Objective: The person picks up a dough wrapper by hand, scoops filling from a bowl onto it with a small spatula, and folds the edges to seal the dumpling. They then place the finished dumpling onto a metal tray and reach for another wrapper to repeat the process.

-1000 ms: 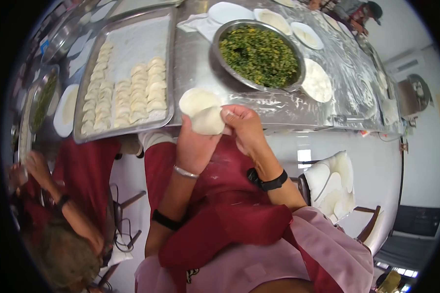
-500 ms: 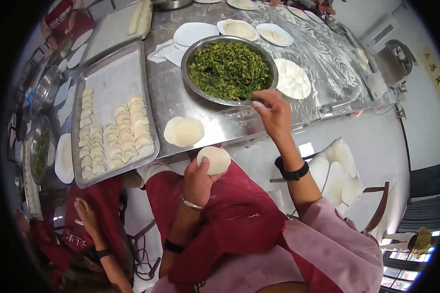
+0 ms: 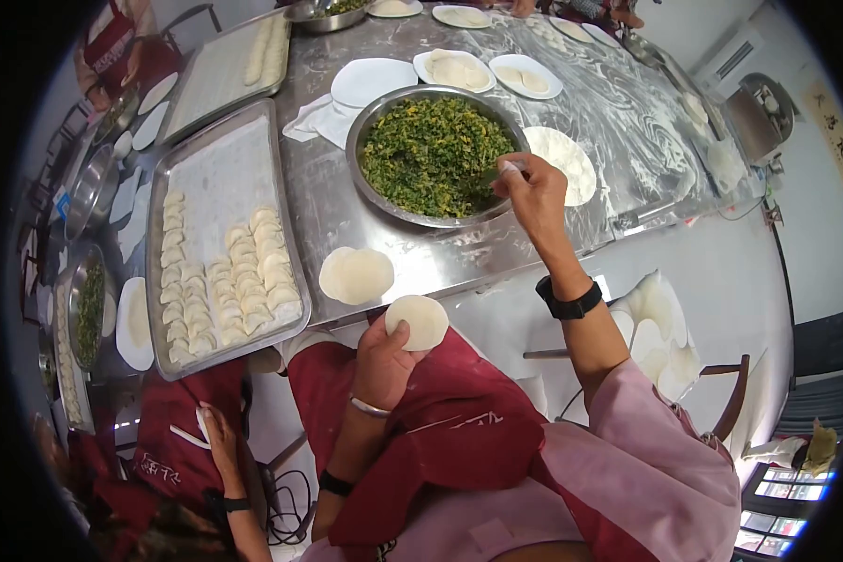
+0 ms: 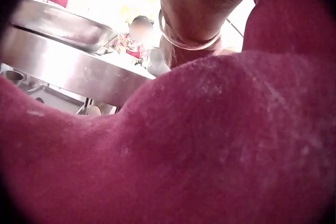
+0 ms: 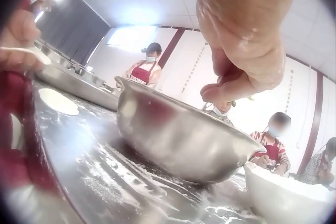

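My left hand holds a round, pale dumpling wrapper over my lap, its thumb lying on the wrapper's near edge. In the left wrist view that hand is mostly hidden behind the red apron. My right hand has its fingers curled in a pinch at the right rim of the steel bowl of chopped green filling. It pinches a thin utensil almost wholly hidden by the fingers; I cannot tell its kind. The right wrist view shows these bent fingers above the bowl's side.
Two overlapping wrappers lie near the table's front edge. A metal tray with rows of folded dumplings stands left. White plates line the bowl's far side, and a dish of flour sits right. Another person's hand is at lower left.
My right hand has left the wrapper and gone to the bowl's right rim, then slightly upward over the filling. My left hand keeps the wrapper. The other two wrappers now lie on the table.
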Motion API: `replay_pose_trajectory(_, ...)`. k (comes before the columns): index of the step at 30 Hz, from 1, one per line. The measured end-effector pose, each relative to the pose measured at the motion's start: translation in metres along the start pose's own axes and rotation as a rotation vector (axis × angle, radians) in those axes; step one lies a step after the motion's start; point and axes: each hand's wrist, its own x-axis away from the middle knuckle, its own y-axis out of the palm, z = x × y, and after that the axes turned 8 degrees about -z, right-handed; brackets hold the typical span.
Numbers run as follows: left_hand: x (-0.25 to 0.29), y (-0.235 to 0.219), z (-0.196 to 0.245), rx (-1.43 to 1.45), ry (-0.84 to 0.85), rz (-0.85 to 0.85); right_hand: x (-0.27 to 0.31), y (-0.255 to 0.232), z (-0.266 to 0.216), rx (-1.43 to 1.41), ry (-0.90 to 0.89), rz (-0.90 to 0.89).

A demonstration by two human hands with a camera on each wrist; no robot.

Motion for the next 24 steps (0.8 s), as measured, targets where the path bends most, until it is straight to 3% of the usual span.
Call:
replay_pose_trajectory(5, -0.007, 0.002, 0.005, 0.025, 0.004, -0.04, -0.009, 0.017, 0.018, 0.182, 0.026, 0.062)
replay_pose_trajectory(9, -0.012, 0.007, 0.016, 0.05, 0.037, -0.033, -0.019, 0.033, 0.011, -0.136, 0.269, 0.039)
replay_pose_trajectory(18, -0.029, 0.015, 0.044, 0.098, 0.156, 0.01, -0.031, 0.041, 0.009, -0.491, 0.487, -0.046)
replay_pose_trajectory(24, -0.04, 0.013, 0.06, 0.075, 0.225, -0.007, -0.035, 0.044, 0.003, -0.739, 0.613, -0.011)
